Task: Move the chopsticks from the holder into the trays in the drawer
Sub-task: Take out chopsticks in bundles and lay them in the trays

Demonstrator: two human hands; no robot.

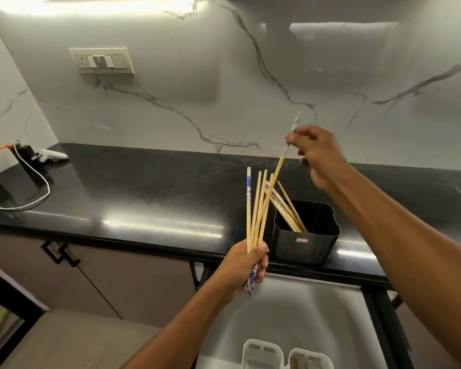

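Your left hand (246, 265) clutches gathered chopsticks (256, 209) for transfer; your right hand (314, 153) pinches another, adding from holder (306, 233).

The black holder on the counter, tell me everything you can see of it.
The black holder is a squarish, ribbed tub, plastic by its look, with a rolled rim and a small label on its front. It stands upright near the front edge of the dark countertop, above the open drawer. Several wooden chopsticks lean inside it toward the left. Neither hand touches it.
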